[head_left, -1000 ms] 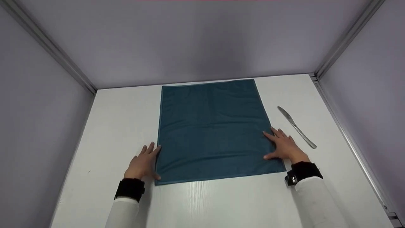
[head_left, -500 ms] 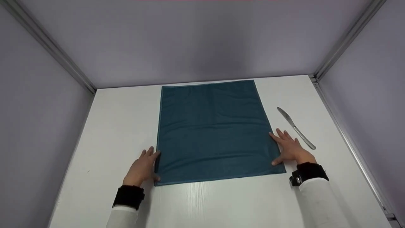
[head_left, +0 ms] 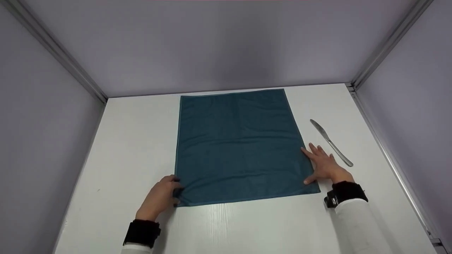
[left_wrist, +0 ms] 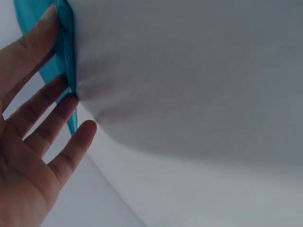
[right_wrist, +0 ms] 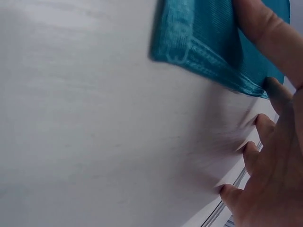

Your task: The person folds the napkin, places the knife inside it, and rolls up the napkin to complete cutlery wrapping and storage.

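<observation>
Head view shows the teal cloth [head_left: 238, 148] spread flat on the white tabletop [head_left: 134, 141]. Left hand [head_left: 160, 197] seems to pinch its near-left corner, though the grip is partly hidden; right hand [head_left: 323, 165] lies flat-fingered on its right edge, beside a knife [head_left: 330, 141].

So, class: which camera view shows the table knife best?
The head view. There the whole knife lies on the white table, just beyond the right hand and apart from the teal cloth. The left wrist and right wrist views show no knife, only fingers, cloth edge and tabletop.
</observation>
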